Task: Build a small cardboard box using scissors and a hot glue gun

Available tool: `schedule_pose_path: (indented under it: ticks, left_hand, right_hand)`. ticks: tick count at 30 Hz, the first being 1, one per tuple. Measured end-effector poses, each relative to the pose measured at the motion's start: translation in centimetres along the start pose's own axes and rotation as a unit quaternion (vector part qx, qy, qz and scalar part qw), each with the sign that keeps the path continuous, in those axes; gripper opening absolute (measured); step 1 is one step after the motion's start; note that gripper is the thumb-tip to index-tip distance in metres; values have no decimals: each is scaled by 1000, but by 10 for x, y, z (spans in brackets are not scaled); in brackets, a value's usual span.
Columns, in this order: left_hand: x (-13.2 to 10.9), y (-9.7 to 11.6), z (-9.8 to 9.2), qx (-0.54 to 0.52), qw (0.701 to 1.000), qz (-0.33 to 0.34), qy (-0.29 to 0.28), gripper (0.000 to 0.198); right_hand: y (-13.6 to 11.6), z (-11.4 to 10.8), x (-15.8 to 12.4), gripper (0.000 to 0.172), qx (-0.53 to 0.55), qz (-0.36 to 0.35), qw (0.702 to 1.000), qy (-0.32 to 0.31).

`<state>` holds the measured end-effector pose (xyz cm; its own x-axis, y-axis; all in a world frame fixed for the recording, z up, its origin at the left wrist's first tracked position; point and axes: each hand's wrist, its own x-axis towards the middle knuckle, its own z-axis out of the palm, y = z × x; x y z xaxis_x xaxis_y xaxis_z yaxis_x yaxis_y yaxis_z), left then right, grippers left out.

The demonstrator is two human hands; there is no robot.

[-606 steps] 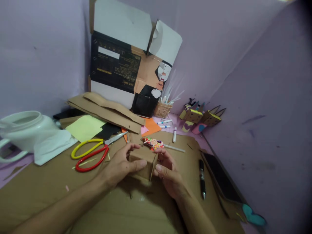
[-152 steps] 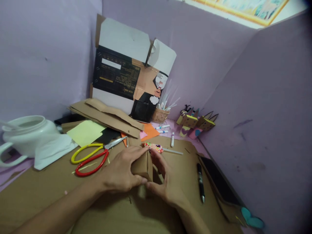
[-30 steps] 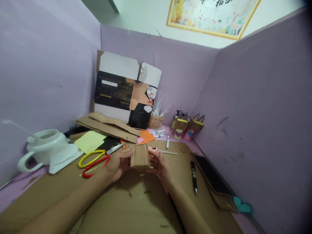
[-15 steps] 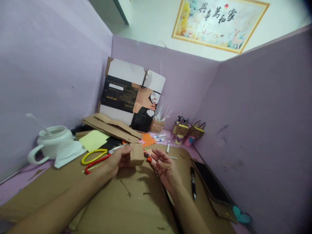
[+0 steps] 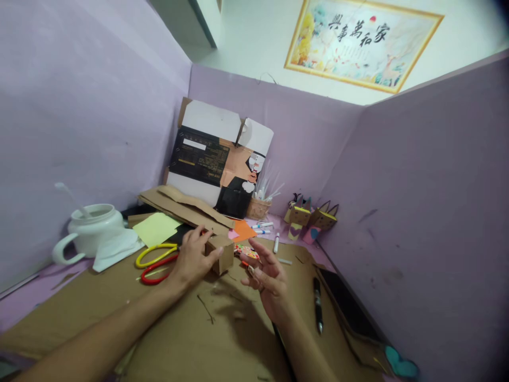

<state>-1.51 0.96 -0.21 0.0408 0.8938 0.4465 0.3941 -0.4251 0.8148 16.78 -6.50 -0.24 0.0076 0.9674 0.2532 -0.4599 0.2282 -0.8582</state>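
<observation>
My left hand [image 5: 194,257] is at a small brown cardboard box [image 5: 225,258]. Its thumb lies across the near face, and the fingers reach to the box's far left side, where their tips are partly hidden. Just right of the box, my right hand [image 5: 270,281] is raised with the palm turned inward and the fingers apart. A small tan bit shows by its thumb, too small to name. Behind the right fingers lies a colourful patterned piece [image 5: 246,251]. Scissors [image 5: 157,263] with one yellow and one red handle lie left of my left hand.
A cardboard sheet [image 5: 191,339] with small scraps covers the table. A white pot [image 5: 95,228] stands left, beside yellow paper [image 5: 156,229]. Markers [image 5: 276,243], a small basket [image 5: 259,208] and cardboard figures [image 5: 299,217] are at the back. Right lie a pen [image 5: 318,305] and a dark flat panel [image 5: 345,297].
My left hand has shifted over the box, its fingers more spread and its back turned up. The box has turned. My right hand has opened wider. The view has shifted slightly.
</observation>
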Motion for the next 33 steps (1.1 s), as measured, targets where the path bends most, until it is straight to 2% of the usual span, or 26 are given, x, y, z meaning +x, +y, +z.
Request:
schedule_pose_path:
  ticks: [2,3,4,5,8,9,11,16,20,22,24,29,31,33]
  left_hand:
    - [-6,6,-5,15,996,71,54,34]
    - [-10,10,-7,9,993,104,61,27]
    - [-14,14,-8,-7,991,127,40,22]
    - [-19,18,-8,-29,990,137,-7,19]
    - [-32,28,-4,-60,973,134,-177,20]
    - [-35,29,-1,-56,968,128,-209,19]
    - [-38,31,5,-51,965,120,-227,15]
    - [-39,30,7,-39,969,119,-214,19]
    - [-39,30,3,50,963,178,-194,20]
    - [-39,30,1,59,965,184,-179,20]
    - [-36,30,-1,41,975,161,-146,23]
    - [-20,24,-12,-43,997,68,-6,39]
    - [-18,23,-14,-54,997,60,5,42]
    - [-19,25,-14,-64,995,69,-23,43]
  right_hand:
    - [0,0,-1,50,-5,-1,1000,-3]
    - [0,1,-1,51,-6,-3,1000,-4]
    - [1,1,-1,51,-8,-7,1000,-4]
    - [2,1,-2,52,-11,-12,1000,-5]
    - [6,1,-3,53,-29,-31,999,-17]
    - [8,1,-4,53,-37,-35,998,-25]
    - [12,2,-6,52,-48,-38,997,-43]
    - [18,8,-9,52,-35,-28,996,-80]
    - [13,13,-11,57,13,-10,996,-89]
    - [8,14,-11,59,29,1,996,-81]
    - [2,14,-10,59,38,12,997,-71]
    - [-6,9,-9,58,74,28,996,-48]
    - [-6,7,-8,58,89,33,994,-52]
    - [-6,6,-8,58,96,38,993,-61]
